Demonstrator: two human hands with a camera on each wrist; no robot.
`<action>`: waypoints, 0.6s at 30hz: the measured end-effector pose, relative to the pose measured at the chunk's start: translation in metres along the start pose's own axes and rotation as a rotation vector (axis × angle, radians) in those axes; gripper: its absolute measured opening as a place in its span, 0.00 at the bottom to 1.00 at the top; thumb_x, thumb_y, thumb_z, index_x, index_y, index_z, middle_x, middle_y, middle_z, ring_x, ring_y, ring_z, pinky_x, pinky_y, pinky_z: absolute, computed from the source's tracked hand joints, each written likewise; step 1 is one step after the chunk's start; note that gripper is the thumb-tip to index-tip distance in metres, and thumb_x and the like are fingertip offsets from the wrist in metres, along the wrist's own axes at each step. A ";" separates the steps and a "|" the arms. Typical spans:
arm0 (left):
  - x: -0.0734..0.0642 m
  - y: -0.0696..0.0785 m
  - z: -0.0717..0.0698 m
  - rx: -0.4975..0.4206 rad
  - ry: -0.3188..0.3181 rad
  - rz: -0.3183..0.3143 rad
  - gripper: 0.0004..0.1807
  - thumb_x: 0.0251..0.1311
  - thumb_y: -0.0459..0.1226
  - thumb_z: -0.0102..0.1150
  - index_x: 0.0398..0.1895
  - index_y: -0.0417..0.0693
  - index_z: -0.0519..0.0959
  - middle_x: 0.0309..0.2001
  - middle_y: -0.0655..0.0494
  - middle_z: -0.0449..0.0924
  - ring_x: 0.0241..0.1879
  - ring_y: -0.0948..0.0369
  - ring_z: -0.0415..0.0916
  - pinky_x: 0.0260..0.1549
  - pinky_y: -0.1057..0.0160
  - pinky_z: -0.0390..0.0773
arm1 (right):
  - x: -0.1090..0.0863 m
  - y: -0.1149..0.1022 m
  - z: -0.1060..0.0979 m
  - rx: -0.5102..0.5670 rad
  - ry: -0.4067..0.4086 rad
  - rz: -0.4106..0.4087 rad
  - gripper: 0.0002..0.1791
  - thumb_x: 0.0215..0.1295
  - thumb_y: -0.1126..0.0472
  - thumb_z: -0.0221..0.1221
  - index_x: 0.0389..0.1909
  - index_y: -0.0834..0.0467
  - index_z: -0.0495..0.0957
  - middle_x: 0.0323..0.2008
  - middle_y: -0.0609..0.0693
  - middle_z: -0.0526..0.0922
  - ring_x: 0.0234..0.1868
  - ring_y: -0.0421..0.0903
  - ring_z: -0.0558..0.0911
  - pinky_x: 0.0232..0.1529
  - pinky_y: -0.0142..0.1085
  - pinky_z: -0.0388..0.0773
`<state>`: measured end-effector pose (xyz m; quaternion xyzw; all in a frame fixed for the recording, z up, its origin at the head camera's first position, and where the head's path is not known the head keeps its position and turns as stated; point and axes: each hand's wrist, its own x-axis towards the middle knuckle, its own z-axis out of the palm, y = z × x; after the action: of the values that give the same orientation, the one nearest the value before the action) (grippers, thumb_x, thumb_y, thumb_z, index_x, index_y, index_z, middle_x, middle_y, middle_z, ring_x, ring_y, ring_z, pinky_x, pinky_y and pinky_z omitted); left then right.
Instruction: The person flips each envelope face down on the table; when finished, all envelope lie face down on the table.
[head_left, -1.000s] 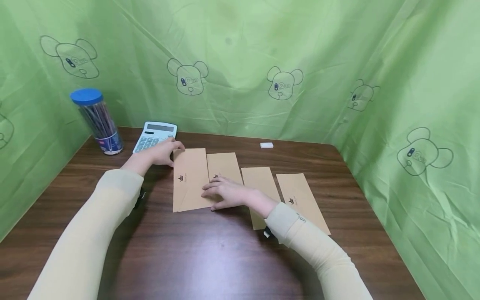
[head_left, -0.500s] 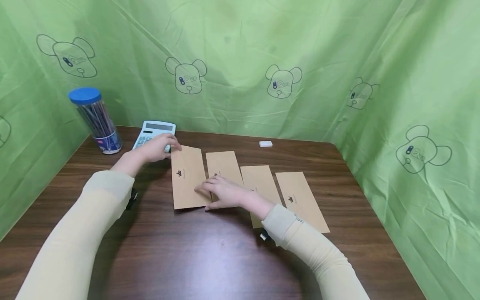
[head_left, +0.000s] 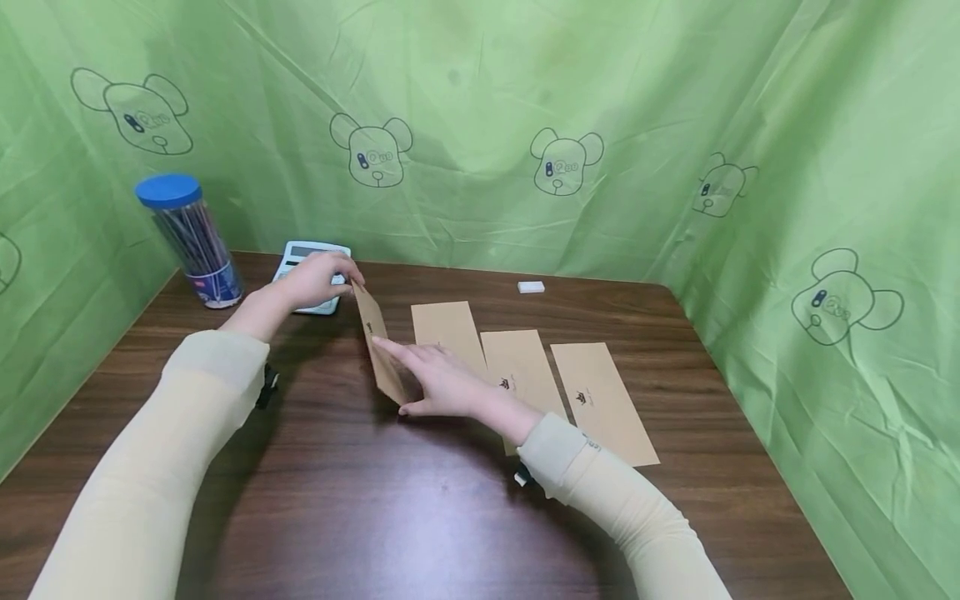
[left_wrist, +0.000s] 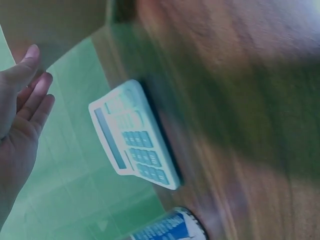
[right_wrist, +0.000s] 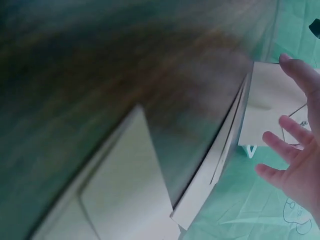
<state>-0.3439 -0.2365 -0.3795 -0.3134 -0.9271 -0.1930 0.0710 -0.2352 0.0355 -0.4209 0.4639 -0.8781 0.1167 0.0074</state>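
A brown paper envelope [head_left: 387, 373] is tilted up on its edge, its printed face seen at a slant. At its far top corner my left hand [head_left: 311, 282] pinches it between thumb and fingers. My right hand [head_left: 444, 383] is at the near side, index finger stretched along the printed face and thumb by the bottom corner. In the right wrist view the fingers of that hand are spread, with the raised envelope [right_wrist: 265, 92] behind them. Three more envelopes lie flat to the right: one [head_left: 444, 321] partly under the right hand, a middle one [head_left: 521, 354], and a rightmost one [head_left: 611, 408].
A light blue calculator [left_wrist: 132, 135] lies behind the left hand. Beside it stands a clear, blue-lidded jar [head_left: 198, 242] of thin sticks. A small white block [head_left: 531, 287] sits near the table's back edge. Green curtain [head_left: 465, 208] encloses the brown wooden table [head_left: 360, 517].
The leftmost envelope, flat a second ago, has been lifted and turned up on edge. My left hand has risen slightly with it, while the right hand has shifted a little left.
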 end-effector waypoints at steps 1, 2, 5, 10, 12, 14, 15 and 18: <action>0.002 0.002 -0.001 -0.011 -0.001 -0.012 0.06 0.53 0.30 0.66 0.35 0.44 0.83 0.37 0.49 0.79 0.39 0.51 0.76 0.40 0.50 0.74 | 0.000 0.000 -0.002 -0.001 0.009 -0.003 0.63 0.46 0.42 0.70 0.74 0.38 0.33 0.63 0.46 0.70 0.63 0.41 0.69 0.63 0.47 0.63; 0.003 0.004 -0.003 -0.022 -0.003 -0.027 0.06 0.53 0.31 0.66 0.35 0.44 0.82 0.37 0.49 0.79 0.39 0.51 0.76 0.40 0.51 0.74 | -0.001 0.000 -0.003 -0.005 0.016 -0.004 0.63 0.46 0.43 0.70 0.74 0.39 0.33 0.65 0.46 0.68 0.64 0.41 0.68 0.63 0.47 0.63; 0.008 0.009 -0.006 -0.055 -0.011 -0.069 0.09 0.54 0.33 0.66 0.39 0.43 0.81 0.37 0.48 0.78 0.39 0.51 0.76 0.42 0.51 0.74 | -0.002 0.000 -0.008 -0.021 0.030 -0.009 0.59 0.48 0.43 0.69 0.74 0.41 0.40 0.67 0.45 0.64 0.67 0.42 0.64 0.65 0.47 0.62; 0.016 0.013 -0.007 -0.087 -0.009 -0.106 0.16 0.55 0.35 0.66 0.46 0.40 0.78 0.38 0.46 0.78 0.40 0.50 0.75 0.43 0.49 0.73 | -0.002 0.003 -0.014 -0.040 0.061 0.005 0.51 0.47 0.41 0.69 0.70 0.48 0.53 0.68 0.46 0.62 0.69 0.44 0.61 0.66 0.47 0.61; 0.019 0.014 -0.006 -0.097 -0.007 -0.117 0.18 0.55 0.35 0.66 0.49 0.39 0.76 0.39 0.45 0.78 0.41 0.50 0.75 0.43 0.50 0.73 | -0.003 0.003 -0.016 -0.049 0.069 0.029 0.51 0.46 0.39 0.69 0.69 0.49 0.56 0.68 0.47 0.62 0.69 0.46 0.62 0.66 0.48 0.61; 0.021 0.014 -0.004 -0.124 -0.012 -0.134 0.22 0.55 0.36 0.66 0.52 0.38 0.74 0.41 0.44 0.78 0.42 0.49 0.76 0.44 0.49 0.74 | -0.003 0.004 -0.016 -0.063 0.071 0.052 0.50 0.44 0.38 0.69 0.67 0.50 0.58 0.68 0.48 0.62 0.69 0.47 0.62 0.66 0.48 0.60; 0.022 0.015 -0.003 -0.143 -0.015 -0.148 0.23 0.55 0.36 0.65 0.54 0.38 0.72 0.42 0.43 0.77 0.43 0.49 0.76 0.45 0.49 0.74 | -0.003 0.004 -0.017 -0.069 0.072 0.062 0.50 0.44 0.37 0.69 0.66 0.50 0.59 0.68 0.48 0.62 0.69 0.47 0.62 0.66 0.47 0.60; 0.023 0.015 0.002 -0.230 -0.025 -0.191 0.28 0.55 0.33 0.65 0.58 0.35 0.67 0.45 0.39 0.76 0.47 0.46 0.75 0.49 0.48 0.74 | -0.004 0.006 -0.017 -0.080 0.068 0.082 0.50 0.42 0.36 0.69 0.65 0.51 0.61 0.68 0.49 0.62 0.68 0.48 0.62 0.67 0.47 0.59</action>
<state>-0.3534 -0.2118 -0.3708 -0.2323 -0.9253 -0.2999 0.0042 -0.2391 0.0458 -0.4062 0.4229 -0.8995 0.0973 0.0509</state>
